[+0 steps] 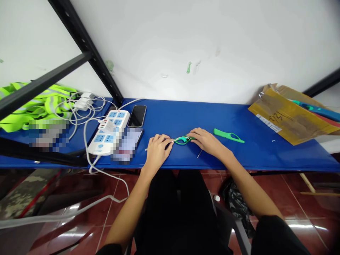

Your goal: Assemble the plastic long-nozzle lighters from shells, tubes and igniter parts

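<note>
Near the front edge of the blue tabletop, a small green looped piece [181,141] lies between my two hands. My left hand [158,147] has its fingers closed on a thin metal rod at the piece's left end; a rod tip pokes out left of the hand. On the right end, my right hand [203,140] pinches the green piece, its fingertips partly hiding it. A thin metal stick [199,153] shows below my right hand. Another green piece with an oval loop [228,135] lies to the right, touched by neither hand.
Left of my hands are a white power strip [119,115] with white cables, a dark phone [137,116] and a blurred-out device [129,143]. A yellow package [281,117] lies right. Neon straps [50,104] are behind the black shelf frame [99,67].
</note>
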### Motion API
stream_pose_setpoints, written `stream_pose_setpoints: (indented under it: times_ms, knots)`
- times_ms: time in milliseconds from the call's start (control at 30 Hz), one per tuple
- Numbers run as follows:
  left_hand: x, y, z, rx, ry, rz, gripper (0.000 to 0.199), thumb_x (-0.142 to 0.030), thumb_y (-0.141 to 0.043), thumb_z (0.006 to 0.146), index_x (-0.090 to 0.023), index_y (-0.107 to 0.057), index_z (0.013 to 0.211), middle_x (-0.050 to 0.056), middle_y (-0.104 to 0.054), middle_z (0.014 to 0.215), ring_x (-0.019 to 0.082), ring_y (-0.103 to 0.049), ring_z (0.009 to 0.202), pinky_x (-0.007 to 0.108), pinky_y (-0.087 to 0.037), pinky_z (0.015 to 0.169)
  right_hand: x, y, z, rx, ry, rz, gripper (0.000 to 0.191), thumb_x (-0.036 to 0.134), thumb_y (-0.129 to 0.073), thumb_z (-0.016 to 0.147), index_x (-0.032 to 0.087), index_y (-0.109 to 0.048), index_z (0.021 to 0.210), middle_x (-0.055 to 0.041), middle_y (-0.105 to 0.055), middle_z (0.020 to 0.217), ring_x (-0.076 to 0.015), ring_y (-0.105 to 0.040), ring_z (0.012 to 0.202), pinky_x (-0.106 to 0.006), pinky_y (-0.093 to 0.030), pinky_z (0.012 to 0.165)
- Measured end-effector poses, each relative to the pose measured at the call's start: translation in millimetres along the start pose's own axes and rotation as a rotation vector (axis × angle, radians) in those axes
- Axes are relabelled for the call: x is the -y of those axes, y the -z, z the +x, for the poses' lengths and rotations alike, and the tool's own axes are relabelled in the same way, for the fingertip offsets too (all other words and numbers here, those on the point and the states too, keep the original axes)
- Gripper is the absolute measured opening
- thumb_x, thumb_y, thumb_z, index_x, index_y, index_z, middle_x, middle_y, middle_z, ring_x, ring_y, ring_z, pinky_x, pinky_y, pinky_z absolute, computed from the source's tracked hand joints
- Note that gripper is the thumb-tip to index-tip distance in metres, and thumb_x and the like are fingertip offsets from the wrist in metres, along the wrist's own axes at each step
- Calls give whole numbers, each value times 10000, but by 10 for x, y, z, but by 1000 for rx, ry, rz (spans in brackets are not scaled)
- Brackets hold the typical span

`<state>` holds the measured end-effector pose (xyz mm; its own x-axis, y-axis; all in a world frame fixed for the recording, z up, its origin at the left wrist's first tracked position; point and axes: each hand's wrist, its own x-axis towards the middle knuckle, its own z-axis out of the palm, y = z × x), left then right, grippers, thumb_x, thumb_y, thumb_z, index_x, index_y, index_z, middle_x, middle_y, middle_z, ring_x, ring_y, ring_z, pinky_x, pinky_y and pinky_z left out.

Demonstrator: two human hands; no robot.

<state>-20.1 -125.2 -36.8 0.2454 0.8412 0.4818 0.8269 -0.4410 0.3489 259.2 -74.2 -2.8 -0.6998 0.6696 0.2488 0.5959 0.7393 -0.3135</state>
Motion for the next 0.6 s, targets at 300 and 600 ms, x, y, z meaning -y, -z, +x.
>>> stream_pose_setpoints:
  times_ms: [300,600]
  knots:
    - [-18,31,-25,23,-11,46,228,-251,-603,1117,-271,-822,1179,69,-804,1163,268,-674,1040,471,-473,921,-123,-78,291,109,129,159,406,389,-632,1107,312,-721,1496,-130,-711,1371,-312,-640,1228,-528,-531,1083]
    - [-8,5,-33,11,-40,67,233,-215,-599,1116,-254,-809,1208,63,-801,1145,256,-670,1023,479,-470,962,-85,-64,284,118,94,202,348,434,-615,1112,266,-762,1379,-131,-710,1332,-303,-631,1201,-486,-497,1084]
